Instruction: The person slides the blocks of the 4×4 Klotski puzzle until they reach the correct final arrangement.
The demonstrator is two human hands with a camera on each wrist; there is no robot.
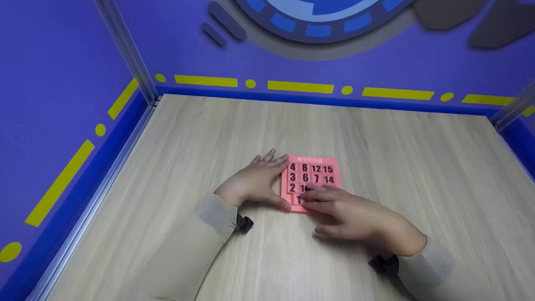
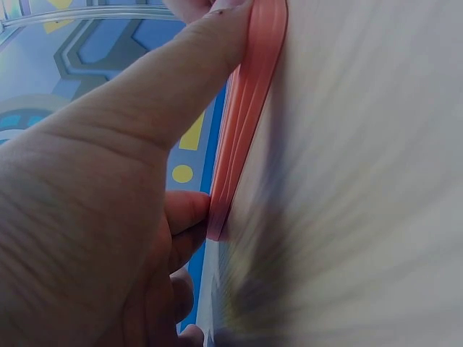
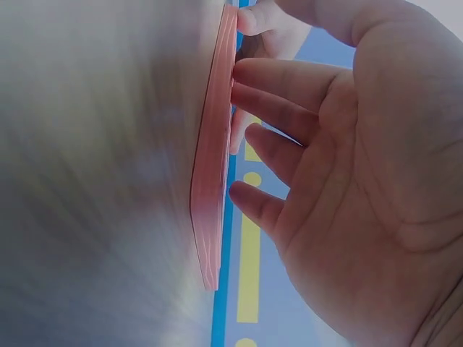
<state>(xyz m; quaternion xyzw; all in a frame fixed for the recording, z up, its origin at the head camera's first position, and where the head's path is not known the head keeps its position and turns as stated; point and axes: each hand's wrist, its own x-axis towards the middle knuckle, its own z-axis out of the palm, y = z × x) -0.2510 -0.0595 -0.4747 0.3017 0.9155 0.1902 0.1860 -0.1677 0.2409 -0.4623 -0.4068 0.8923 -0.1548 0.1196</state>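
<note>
Bracing the pink number puzzle (image 1: 311,179) with straight fingers, the left hand (image 1: 255,182) steadies it on the worktop (image 1: 376,146) while the right hand (image 1: 355,215) presses relaxed fingertips on its tiles.

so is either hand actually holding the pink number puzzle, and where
The left hand braces the pink sliding puzzle by its left edge, thumb at the near-left corner. The right hand only rests fingertips on the tiles.
</note>
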